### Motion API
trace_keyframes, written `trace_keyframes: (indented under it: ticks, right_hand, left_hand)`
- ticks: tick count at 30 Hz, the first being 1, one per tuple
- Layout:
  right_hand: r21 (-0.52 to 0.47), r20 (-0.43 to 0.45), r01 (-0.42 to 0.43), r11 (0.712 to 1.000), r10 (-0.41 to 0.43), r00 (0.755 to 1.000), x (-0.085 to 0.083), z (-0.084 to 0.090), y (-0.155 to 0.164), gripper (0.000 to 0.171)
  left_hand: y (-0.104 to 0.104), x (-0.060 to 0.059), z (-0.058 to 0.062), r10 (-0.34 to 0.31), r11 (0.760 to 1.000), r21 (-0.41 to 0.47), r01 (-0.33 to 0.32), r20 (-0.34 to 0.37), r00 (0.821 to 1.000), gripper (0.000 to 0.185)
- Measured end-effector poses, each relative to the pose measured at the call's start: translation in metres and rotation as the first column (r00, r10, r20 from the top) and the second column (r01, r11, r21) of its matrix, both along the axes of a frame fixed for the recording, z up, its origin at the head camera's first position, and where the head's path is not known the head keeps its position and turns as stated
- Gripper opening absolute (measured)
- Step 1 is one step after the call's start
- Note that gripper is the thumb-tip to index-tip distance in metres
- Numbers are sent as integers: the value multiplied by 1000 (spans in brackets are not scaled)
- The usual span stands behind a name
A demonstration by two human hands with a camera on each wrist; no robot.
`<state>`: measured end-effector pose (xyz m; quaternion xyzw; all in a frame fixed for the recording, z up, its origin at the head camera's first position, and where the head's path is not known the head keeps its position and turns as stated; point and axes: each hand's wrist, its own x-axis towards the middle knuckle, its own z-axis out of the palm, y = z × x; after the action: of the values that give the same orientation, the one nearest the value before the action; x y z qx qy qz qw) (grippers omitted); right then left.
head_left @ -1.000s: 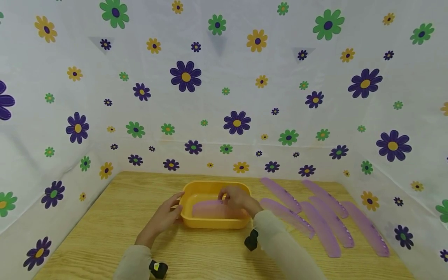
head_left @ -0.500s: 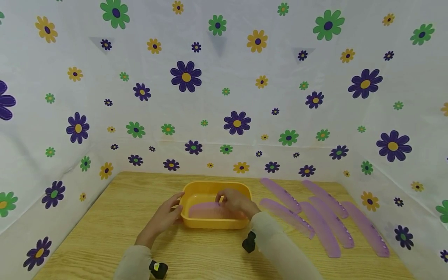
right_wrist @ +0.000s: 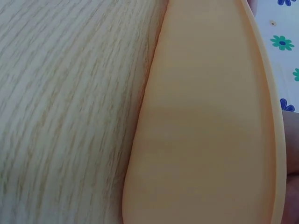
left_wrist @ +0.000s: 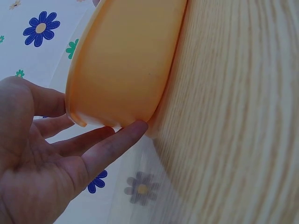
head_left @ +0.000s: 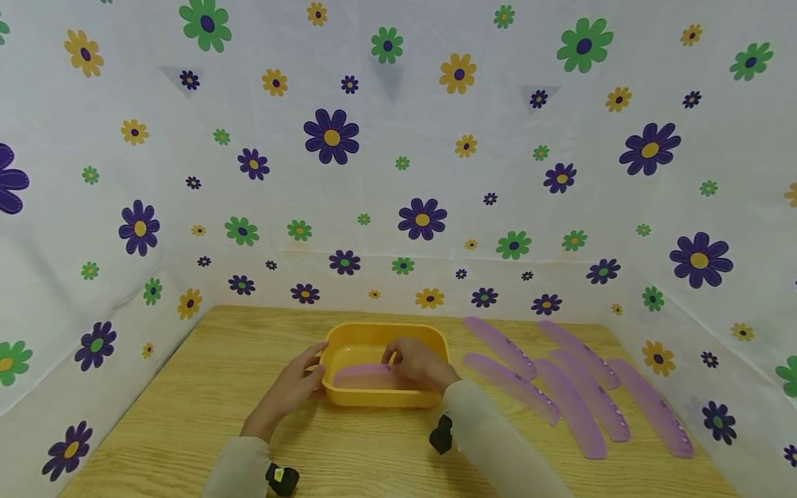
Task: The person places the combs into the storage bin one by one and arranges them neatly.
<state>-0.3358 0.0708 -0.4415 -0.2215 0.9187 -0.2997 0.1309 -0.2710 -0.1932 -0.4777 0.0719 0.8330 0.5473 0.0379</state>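
A yellow plastic tray (head_left: 386,398) stands on the wooden table, with a translucent purple comb (head_left: 364,377) inside near its front wall, teeth towards me. My right hand (head_left: 416,361) reaches into the tray and pinches the comb's top edge towards its right end. At the tray's left end, my left hand (head_left: 297,380) rests its fingertips on the wall and rim. The left wrist view shows these fingers (left_wrist: 117,147) mostly straight against the outer wall. In the right wrist view the tray's front wall hides most of the right hand.
Several more purple combs (head_left: 569,408) lie slanted on the table right of the tray, some close together. A white sheet (head_left: 398,187) printed with flowers encloses the table (head_left: 249,360) at the back and both sides.
My right hand has moved slightly left within the tray, and the comb has shifted left and lower with it. The left hand and the other combs have stayed in place.
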Motion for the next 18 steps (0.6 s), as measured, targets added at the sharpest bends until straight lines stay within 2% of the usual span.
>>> trace_keyframes:
  ticks: [12,18]
  right_hand:
    - [71,-123,-73,995,82,989,4,-4,-2,19]
    - [65,-107,-79,995,85,991,6,-4,-1,18]
  left_hand:
    - [1,2,3,-5,1000,-15,5,5,1000,53]
    - [3,3,4,-2,1000,-11,2,14,1000,53]
